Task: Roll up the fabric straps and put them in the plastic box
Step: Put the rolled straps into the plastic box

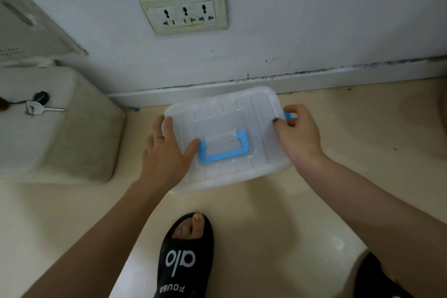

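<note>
A translucent plastic box [225, 113] with its lid on stands on the beige floor by the wall. A blue carry handle [223, 146] lies flat on the lid. My left hand [167, 150] rests flat on the lid's left side, its thumb touching the blue handle. My right hand [297, 133] is at the box's right end, and its fingers curl round the blue side latch [287, 115]. No fabric strap is in view.
A white block [55, 123] with a key and a dark fob on top stands to the left. A wall socket [185, 12] sits above the box. My foot in a black slipper [186, 256] stands on the floor below the box.
</note>
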The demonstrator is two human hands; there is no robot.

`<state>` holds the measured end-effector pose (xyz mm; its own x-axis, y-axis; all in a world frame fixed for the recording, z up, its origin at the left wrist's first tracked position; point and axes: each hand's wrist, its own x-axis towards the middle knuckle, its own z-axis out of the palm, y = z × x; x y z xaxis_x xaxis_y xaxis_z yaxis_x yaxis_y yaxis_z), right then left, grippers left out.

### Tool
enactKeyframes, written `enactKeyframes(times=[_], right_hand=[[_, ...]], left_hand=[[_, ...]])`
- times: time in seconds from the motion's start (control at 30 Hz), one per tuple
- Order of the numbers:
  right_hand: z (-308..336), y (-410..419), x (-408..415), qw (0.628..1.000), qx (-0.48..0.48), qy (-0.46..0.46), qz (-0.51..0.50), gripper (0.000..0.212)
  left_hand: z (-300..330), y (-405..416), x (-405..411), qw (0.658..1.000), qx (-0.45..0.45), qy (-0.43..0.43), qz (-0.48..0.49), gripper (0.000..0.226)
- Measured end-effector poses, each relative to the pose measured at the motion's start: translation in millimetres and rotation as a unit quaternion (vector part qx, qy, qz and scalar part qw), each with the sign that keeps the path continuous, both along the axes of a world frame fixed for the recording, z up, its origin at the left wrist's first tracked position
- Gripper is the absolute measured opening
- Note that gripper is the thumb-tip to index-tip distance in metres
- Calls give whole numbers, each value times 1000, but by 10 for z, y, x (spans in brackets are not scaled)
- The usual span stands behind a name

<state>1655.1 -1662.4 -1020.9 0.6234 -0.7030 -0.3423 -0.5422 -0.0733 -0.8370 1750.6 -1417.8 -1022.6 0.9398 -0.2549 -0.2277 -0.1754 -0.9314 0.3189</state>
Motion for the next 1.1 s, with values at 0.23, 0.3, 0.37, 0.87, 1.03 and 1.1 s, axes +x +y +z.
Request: enactKeyframes(times=[0.23, 0.3, 0.37, 0.87, 1.03, 1.1], right_hand=[[-73, 37, 31, 986, -155, 13, 54, 35], [-105, 36, 24, 988, -142, 11, 57, 34], [-132, 38, 17, 988, -139, 7, 61, 32], [-366, -6, -51, 954, -256, 90, 129, 46], [-315, 50, -41, 933, -334, 39, 126, 44], [-330, 71, -23, 924, -355, 41, 135, 44]], left_hand=[[-91, 73, 14, 992, -101, -22, 73, 65], [-107, 78, 54, 994, -90, -42, 49, 63], [-118, 64, 134, 994, -85, -56, 42, 62], [-298, 87, 348, 969, -108, 56, 213, 72], [-234, 66, 189, 986, -23, -106, 123, 49], [-228, 48, 163, 986, 9, -137, 91, 43]])
